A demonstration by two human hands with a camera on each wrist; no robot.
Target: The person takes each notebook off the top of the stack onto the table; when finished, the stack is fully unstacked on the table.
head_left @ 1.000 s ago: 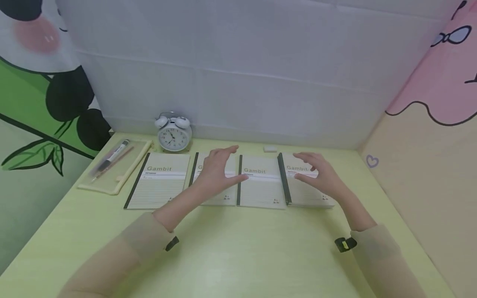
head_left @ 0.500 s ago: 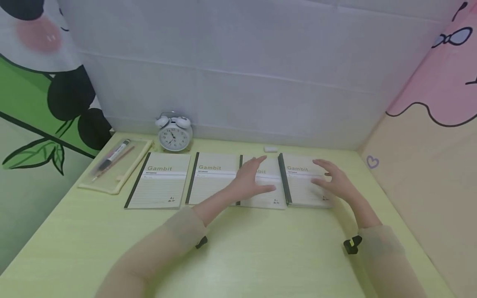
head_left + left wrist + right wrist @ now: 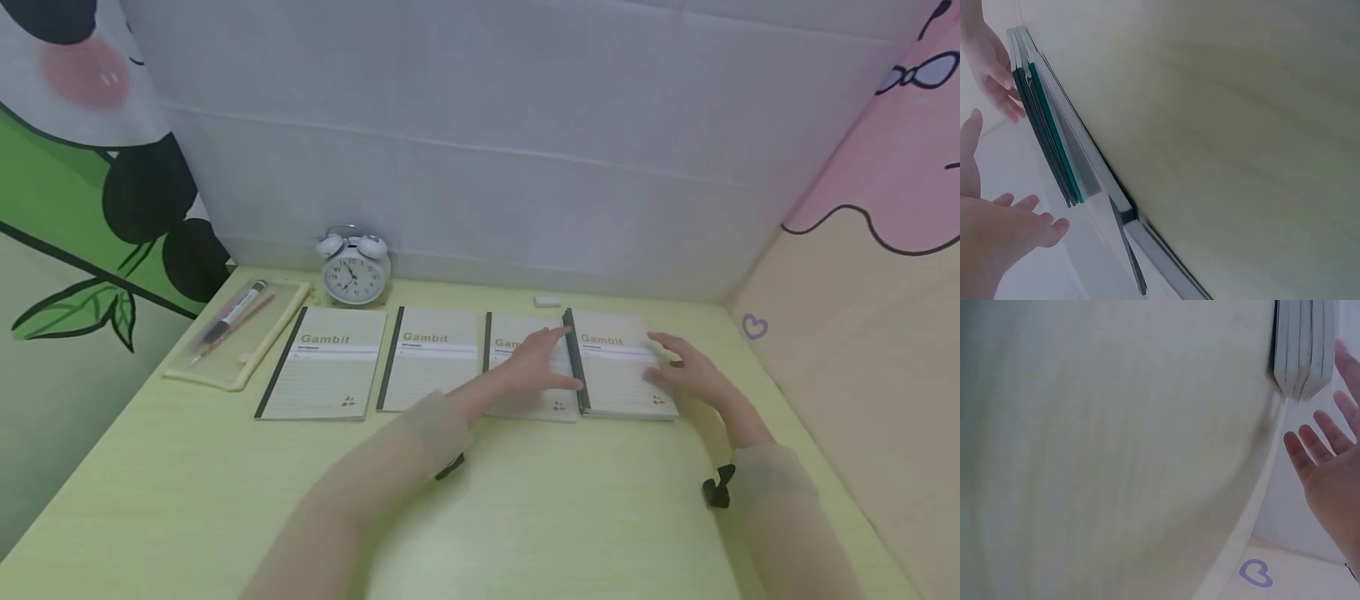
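A stack of several Gambit notebooks [image 3: 618,387] lies rightmost in the row, dark spines on its left. My left hand [image 3: 534,365] hovers over the third notebook [image 3: 551,408], thumb and fingers spread, fingertips close to the stack's spines. In the left wrist view, a gap shows between that hand [image 3: 1004,234] and the stacked spines [image 3: 1050,134]. On the stack's other side is my right hand [image 3: 693,371], fingers at its right edge. The right wrist view has this hand [image 3: 1335,475] spread beside the page edges [image 3: 1300,350]; whether the thumb touches is unclear.
Two more notebooks, the leftmost one [image 3: 322,383] and its neighbour [image 3: 427,375], lie to the left. Behind them stands a white alarm clock [image 3: 356,275]. A mesh pouch [image 3: 255,342] with pens lies far left. A white eraser [image 3: 547,302] sits near the back wall.
My left hand has moved right, from the second notebook across the third to the stack's spine side. My right hand has shifted right, from above the stack to its right edge.
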